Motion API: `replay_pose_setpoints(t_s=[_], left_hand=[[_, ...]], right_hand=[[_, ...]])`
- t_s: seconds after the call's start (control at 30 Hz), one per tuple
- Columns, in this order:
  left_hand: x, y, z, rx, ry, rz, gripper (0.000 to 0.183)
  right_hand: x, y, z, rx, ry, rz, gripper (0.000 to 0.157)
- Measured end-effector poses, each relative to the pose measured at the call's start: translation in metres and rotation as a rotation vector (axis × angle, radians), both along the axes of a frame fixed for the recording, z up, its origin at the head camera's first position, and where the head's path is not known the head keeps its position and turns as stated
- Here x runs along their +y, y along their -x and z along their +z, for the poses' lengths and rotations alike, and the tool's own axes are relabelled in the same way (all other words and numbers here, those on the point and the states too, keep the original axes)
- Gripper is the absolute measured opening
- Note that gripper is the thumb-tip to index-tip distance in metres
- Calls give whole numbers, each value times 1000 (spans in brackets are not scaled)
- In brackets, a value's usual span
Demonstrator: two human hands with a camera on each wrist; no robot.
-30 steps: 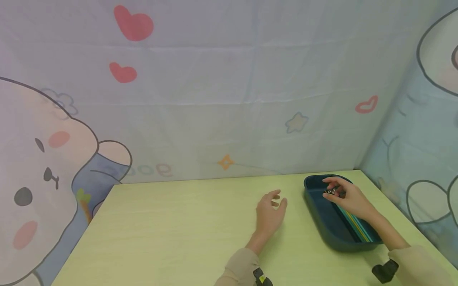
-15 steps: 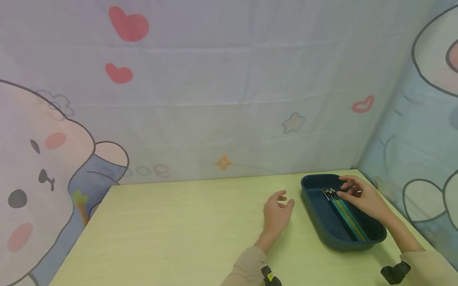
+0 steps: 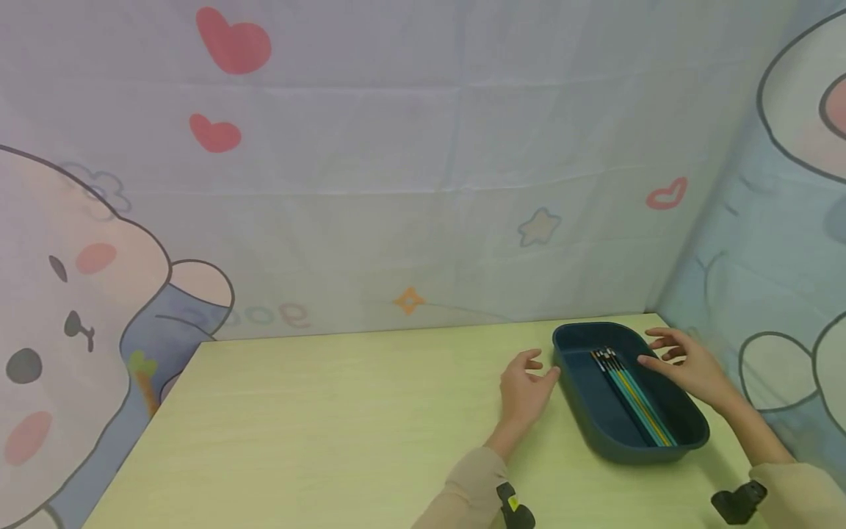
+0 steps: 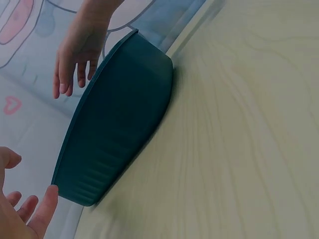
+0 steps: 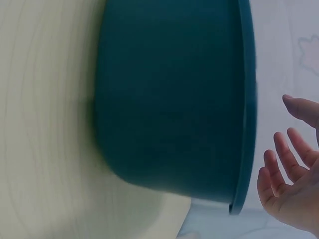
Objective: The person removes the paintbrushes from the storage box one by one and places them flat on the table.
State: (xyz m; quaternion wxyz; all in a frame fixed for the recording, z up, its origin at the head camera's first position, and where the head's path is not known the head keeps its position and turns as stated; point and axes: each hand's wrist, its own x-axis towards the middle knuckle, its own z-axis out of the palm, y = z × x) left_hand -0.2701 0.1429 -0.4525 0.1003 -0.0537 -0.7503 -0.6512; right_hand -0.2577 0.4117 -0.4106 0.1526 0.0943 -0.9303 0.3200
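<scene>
A dark blue-green tray [image 3: 595,411] with rounded corners stands at the right of the table. Several slim pencils [image 3: 636,400], teal, yellow and dark, lie together lengthwise inside it. My left hand [image 3: 525,393] is beside the tray's left wall, thumb close to the rim, fingers loosely bent; whether it touches cannot be told. Over the right rim hovers my right hand [image 3: 694,371], with thumb and fingers apart and nothing between them. In the left wrist view the tray's outer wall [image 4: 114,114] fills the middle. The right wrist view shows the right hand [image 5: 294,184] apart from the rim.
The pale wood-grain table [image 3: 317,419] stretches to the left of the tray. Behind it hangs a printed cloth [image 3: 370,184] with hearts and cartoon animals, and another printed cloth [image 3: 760,294] closes the right side.
My right hand has moved off the pencils, rightward to the tray's right rim. The left hand has shifted right, up to the tray's left side. The pencils stay lying in the tray.
</scene>
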Motion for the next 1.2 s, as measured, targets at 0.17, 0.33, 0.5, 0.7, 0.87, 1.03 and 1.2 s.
replay_pose_setpoints(t_s=[0.17, 0.33, 0.5, 0.7, 0.87, 1.03, 1.2], left_hand=[[5, 1, -1, -42, -38, -25, 41], [12, 4, -4, -85, -98, -45, 41], [17, 6, -5, -139, -147, -59, 45], [21, 5, -8, -199, -194, -91, 49], [25, 3, -9, -227, -222, -114, 50], [27, 5, -11, -261, -272, -121, 49], [31, 4, -14, -260, -288, -105, 49]], right_hand=[[7, -1, -3, -38, -6, -18, 55], [12, 0, -8, -80, -10, -36, 56], [16, 2, -13, -95, -23, -49, 55], [19, 1, -16, -129, -31, -59, 57], [21, 0, -16, -147, -15, -58, 57], [24, 1, -22, -176, -5, -58, 58], [25, 2, -27, -184, -18, -72, 55]])
